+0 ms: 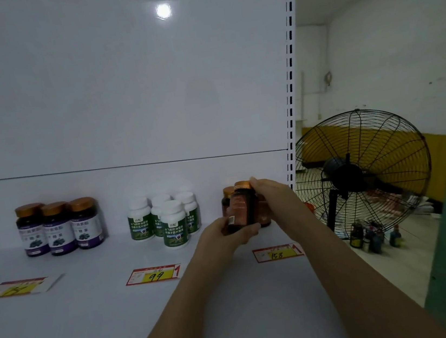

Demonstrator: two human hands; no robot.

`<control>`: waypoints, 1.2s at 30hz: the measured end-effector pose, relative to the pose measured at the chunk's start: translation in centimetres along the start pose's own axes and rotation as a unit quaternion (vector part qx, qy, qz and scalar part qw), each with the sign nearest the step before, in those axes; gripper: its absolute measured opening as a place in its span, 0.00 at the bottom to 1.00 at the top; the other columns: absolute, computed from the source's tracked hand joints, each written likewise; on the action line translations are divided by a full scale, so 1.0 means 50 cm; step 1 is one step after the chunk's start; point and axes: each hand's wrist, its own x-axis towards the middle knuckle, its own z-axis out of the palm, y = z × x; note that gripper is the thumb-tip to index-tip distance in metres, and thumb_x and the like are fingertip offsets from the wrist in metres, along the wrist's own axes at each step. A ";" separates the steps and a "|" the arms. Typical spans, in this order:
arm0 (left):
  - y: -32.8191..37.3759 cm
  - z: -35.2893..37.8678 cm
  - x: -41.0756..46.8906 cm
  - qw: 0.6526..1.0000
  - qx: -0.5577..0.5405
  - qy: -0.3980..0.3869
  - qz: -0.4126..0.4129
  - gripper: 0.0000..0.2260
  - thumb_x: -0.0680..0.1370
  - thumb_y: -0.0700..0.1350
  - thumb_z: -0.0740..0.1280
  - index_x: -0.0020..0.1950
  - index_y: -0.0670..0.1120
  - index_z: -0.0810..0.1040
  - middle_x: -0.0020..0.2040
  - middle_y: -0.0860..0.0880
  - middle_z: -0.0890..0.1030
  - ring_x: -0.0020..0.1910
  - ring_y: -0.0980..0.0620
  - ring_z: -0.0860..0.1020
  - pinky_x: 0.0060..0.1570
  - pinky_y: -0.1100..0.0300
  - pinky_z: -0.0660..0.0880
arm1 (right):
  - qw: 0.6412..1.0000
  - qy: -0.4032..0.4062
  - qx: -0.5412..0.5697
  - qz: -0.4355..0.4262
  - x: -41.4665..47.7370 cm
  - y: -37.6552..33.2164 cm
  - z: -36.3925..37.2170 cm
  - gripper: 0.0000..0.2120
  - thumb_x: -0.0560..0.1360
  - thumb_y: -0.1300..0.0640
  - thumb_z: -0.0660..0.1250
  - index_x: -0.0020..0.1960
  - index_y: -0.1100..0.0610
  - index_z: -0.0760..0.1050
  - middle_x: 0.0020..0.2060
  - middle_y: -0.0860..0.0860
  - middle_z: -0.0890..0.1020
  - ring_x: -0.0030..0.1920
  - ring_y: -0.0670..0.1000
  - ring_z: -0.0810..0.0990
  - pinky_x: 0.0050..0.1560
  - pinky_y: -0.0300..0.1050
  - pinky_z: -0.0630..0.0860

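Note:
A dark brown bottle (242, 207) with an orange label and a copper cap is upright near the right end of the white shelf (93, 313). My left hand (224, 232) grips its base from the front. My right hand (268, 191) holds its upper part and cap from the right. Behind it stand more brown bottles (227, 196) of the same kind, partly hidden. Whether the held bottle touches the shelf I cannot tell.
Three purple-label bottles (59, 227) stand at the left, several white-capped green-label bottles (166, 219) in the middle. Price tags (155, 274) lie along the shelf front. A slotted upright (290, 75) ends the shelf; beyond it stand a black floor fan (364, 173) and small bottles on the floor (372, 237).

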 end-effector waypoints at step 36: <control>0.001 -0.012 0.005 0.997 -0.065 0.016 0.030 0.18 0.68 0.44 0.77 0.56 0.46 0.78 0.50 0.50 0.83 0.49 0.53 0.80 0.53 0.60 0.75 | 0.993 -0.067 0.048 -0.082 -0.021 -0.033 -0.009 0.10 0.77 0.50 0.63 0.54 0.51 0.80 0.53 0.51 0.82 0.57 0.53 0.79 0.56 0.49 0.78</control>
